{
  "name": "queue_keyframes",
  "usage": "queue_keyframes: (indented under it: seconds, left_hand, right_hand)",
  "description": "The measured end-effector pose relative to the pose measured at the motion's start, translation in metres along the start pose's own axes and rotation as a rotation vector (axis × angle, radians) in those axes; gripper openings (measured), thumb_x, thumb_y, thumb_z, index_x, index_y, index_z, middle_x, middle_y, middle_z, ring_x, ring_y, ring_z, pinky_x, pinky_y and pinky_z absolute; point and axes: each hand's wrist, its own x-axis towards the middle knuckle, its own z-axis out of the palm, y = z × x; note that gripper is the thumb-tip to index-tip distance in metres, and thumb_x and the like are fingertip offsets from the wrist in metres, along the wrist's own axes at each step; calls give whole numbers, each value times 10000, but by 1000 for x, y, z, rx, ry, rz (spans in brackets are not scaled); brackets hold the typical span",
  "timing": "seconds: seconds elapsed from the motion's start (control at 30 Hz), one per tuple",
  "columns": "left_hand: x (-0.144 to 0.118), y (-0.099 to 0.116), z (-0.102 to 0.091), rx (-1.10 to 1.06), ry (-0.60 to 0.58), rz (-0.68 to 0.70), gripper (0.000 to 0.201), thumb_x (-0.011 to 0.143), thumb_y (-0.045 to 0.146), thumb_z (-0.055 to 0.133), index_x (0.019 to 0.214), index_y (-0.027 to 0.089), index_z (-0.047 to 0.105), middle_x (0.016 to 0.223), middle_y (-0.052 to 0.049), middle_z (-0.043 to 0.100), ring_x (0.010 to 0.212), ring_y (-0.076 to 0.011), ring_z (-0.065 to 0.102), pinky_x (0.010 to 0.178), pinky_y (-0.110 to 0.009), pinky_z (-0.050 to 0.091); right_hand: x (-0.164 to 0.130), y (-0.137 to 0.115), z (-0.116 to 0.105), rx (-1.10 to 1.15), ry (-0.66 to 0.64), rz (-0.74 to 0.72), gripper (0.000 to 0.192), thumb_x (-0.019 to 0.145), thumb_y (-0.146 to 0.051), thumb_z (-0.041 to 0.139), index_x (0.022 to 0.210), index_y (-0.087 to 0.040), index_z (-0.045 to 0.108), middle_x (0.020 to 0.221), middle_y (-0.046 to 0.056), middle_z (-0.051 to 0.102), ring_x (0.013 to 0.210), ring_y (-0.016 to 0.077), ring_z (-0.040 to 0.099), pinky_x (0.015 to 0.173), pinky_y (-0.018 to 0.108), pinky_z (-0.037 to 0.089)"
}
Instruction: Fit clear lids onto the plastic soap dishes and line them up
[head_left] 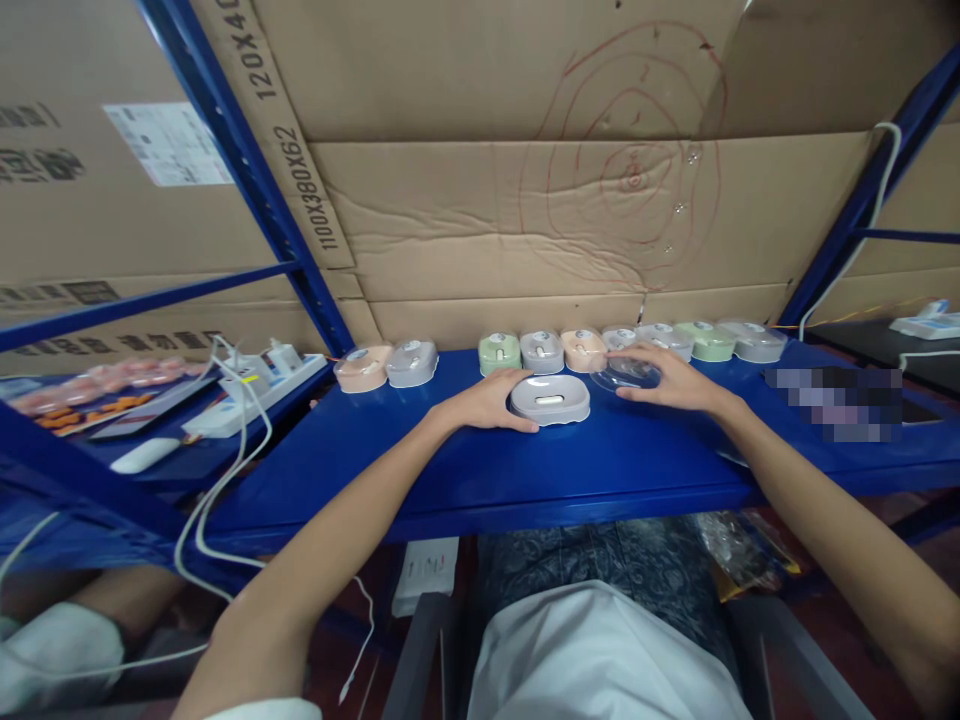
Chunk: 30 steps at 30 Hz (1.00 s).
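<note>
A grey oval plastic box point(551, 400) with a white slot-shaped piece in its middle rests on the blue tabletop. My left hand point(495, 400) grips it from the left, thumb at the front and fingers behind. Just to its right, my right hand point(667, 378) holds a clear plastic lid point(628, 374), thumb and fingers at its edge. The lid is apart from the grey box, low over the table; whether it touches the surface I cannot tell. Behind my hands stand similar boxes under clear lids, among them a green box point(499, 353) and a peach box point(583, 350).
At the back left sit another peach box point(363, 368) and a grey one point(412, 362). A blurred-out flat item point(840, 402) lies on the right. Power strips point(251, 395) and white cables are at the left, by a blue rack post point(300, 290). Cardboard point(450, 220) closes the back.
</note>
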Motion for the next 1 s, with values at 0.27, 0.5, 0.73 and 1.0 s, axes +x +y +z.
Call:
queue_keyframes:
  seconds: [0.27, 0.5, 0.73, 1.0]
  left_hand:
    - [2, 2, 2, -65, 47, -2, 1149, 705, 621, 928, 1638, 166, 437, 1659, -208, 518, 1522, -447, 503, 1267, -595, 393]
    - [3, -1, 5, -137, 88, 57, 1132, 677, 610, 946, 1615, 210, 453, 1619, -181, 562, 1476, -437, 549, 1223, -601, 436]
    - [3, 0, 5, -102, 73, 2, 1240, 661, 651, 942, 1645, 131, 393, 1637, -250, 522, 1507, -463, 515, 1243, -614, 412]
    - [2, 3, 5, -116, 74, -30, 1221, 652, 647, 945, 1637, 160, 412, 1617, -234, 545, 1487, -470, 531, 1211, -615, 439]
  right_hand:
    - [51, -52, 28, 85, 9, -228, 627, 899, -572, 822, 1472, -352, 695, 1387, 99, 716, 1268, 366, 655, 1111, 602, 516]
    - [68, -61, 61, 100, -48, -244, 618, 881, -528, 850, 1456, -347, 713, 1345, 102, 695, 1252, 345, 657, 1128, 571, 525]
    - [68, -58, 73, 100, -55, -255, 617, 876, -507, 854, 1453, -333, 719, 1364, 110, 684, 1260, 353, 650, 1127, 579, 518]
    - [70, -55, 78, 92, -64, -270, 602, 869, -519, 847, 1420, -301, 746, 1368, 125, 690, 1260, 360, 644, 1109, 572, 505]
